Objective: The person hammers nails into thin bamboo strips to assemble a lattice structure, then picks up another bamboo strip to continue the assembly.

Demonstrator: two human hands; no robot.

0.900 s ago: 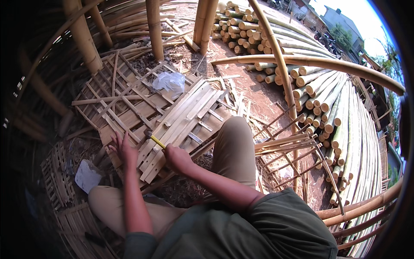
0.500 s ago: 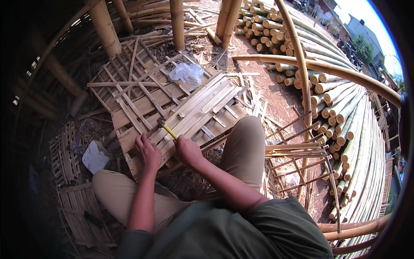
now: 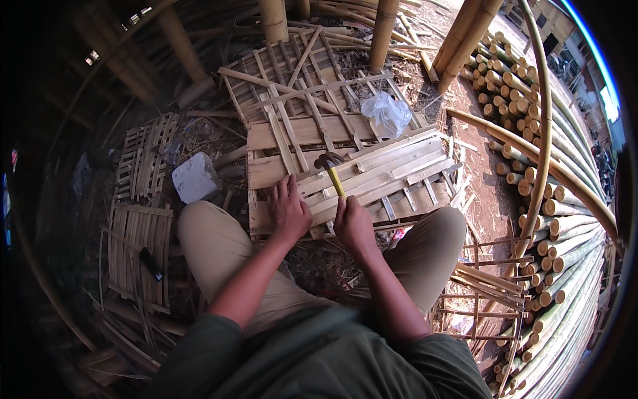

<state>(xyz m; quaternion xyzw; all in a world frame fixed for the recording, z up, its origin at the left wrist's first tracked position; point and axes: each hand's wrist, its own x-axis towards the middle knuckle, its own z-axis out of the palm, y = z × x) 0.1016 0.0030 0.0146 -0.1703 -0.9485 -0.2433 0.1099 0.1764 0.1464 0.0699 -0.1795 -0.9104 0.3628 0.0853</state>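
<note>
The left hand (image 3: pixel 290 207) has moved in nearer the right hand (image 3: pixel 354 225). The right hand grips the hammer (image 3: pixel 336 181); its head is over the slats (image 3: pixel 405 159), but I can't tell if they touch. The left hand is at the slats' left ends, fingertips hard to see, so I can't tell if it holds anything. Boards (image 3: pixel 266 171) lie under the slats, on dirt (image 3: pixel 482 173). The left side is dark.

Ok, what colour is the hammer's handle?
Yellow; the handle shows best in the head view, sticking out of the right hand.
</note>
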